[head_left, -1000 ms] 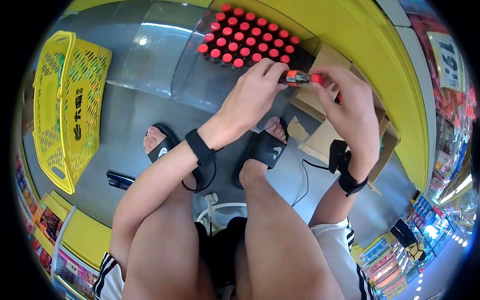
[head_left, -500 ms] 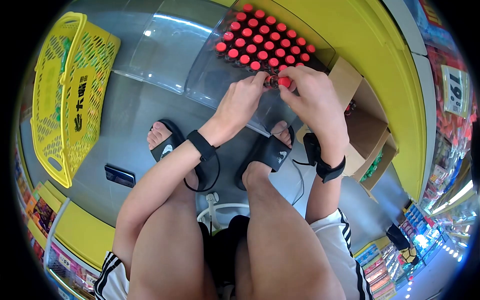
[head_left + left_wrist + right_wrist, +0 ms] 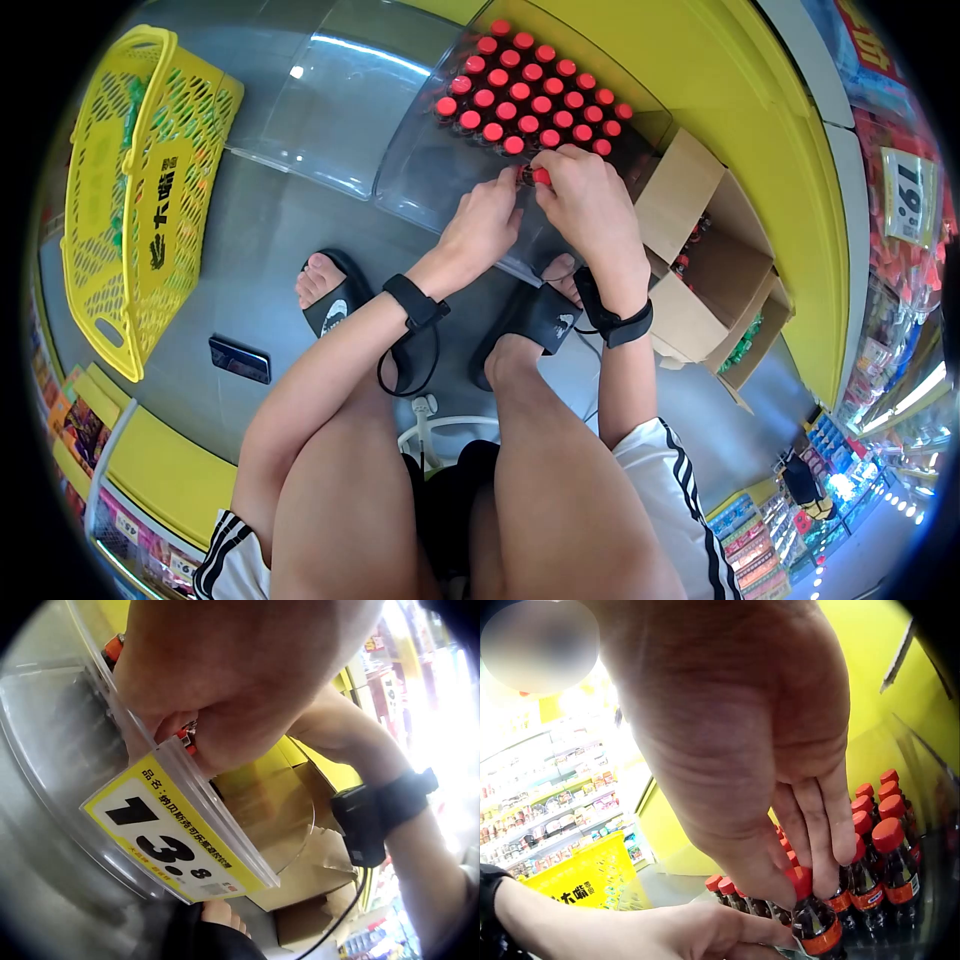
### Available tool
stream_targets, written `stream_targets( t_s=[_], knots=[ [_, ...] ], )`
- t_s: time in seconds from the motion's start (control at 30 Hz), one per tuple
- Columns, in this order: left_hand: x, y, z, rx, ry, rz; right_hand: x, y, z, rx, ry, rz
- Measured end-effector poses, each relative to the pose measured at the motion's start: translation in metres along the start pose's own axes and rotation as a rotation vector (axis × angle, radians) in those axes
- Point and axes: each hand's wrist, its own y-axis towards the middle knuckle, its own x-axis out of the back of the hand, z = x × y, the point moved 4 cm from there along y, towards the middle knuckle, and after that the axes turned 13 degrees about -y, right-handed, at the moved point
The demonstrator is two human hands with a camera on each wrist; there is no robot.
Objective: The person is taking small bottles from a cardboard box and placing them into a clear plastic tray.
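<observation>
A small cola bottle (image 3: 819, 931) with a red cap and red-orange label is held between both hands over the clear plastic bin (image 3: 430, 190). My right hand (image 3: 595, 210) pinches it by its cap from above. From the near side, the fingers of my left hand (image 3: 480, 225) hold its body, partly hiding it in the head view. Just beyond, several rows of matching cola bottles (image 3: 541, 103) stand upright in the bin. In the left wrist view the back of the left hand (image 3: 232, 682) covers most of the bottle.
A price tag (image 3: 176, 836) hangs on the bin's front edge. An open cardboard box (image 3: 735, 270) with more bottles stands to the right. On the left are a yellow basket (image 3: 190, 190) and a phone (image 3: 240, 359) on the floor. Sandalled feet (image 3: 535, 320) stand below the hands.
Both hands have carried the bottle left, away from the cardboard box and to the near side of the bottle rows. It has gone from lying sideways to more upright. The view has shifted slightly.
</observation>
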Motion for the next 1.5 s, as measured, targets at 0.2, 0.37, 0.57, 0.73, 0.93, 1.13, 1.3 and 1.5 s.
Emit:
stream_targets(
  t_s=[0.2, 0.37, 0.57, 0.73, 0.93, 1.13, 1.3, 1.5],
  knots=[
    [-0.003, 0.005, 0.013, 0.079, 0.008, 0.035, -0.007, 0.003, 0.000, 0.022, 0.000, -0.028],
    [-0.005, 0.012, 0.025, 0.120, -0.001, 0.056, -0.011, 0.004, 0.001, 0.011, -0.021, -0.007],
    [-0.006, 0.015, 0.026, 0.140, -0.072, 0.073, -0.002, 0.003, 0.005, -0.019, -0.050, -0.082],
    [-0.007, 0.018, 0.028, 0.135, -0.100, 0.080, 0.001, 0.004, 0.005, 0.024, -0.040, -0.151],
    [-0.007, 0.021, 0.029, 0.120, -0.124, 0.088, -0.006, 0.007, -0.002, -0.032, -0.048, -0.081],
    [-0.009, 0.024, 0.031, 0.129, -0.128, 0.094, -0.006, 0.008, 0.000, -0.024, -0.003, -0.103],
    [-0.009, 0.023, 0.030, 0.132, -0.141, 0.087, -0.002, 0.006, 0.001, -0.014, 0.003, -0.123],
    [-0.008, 0.020, 0.025, 0.113, -0.168, 0.075, -0.001, 0.004, 0.001, 0.009, 0.005, -0.154]
  ],
)
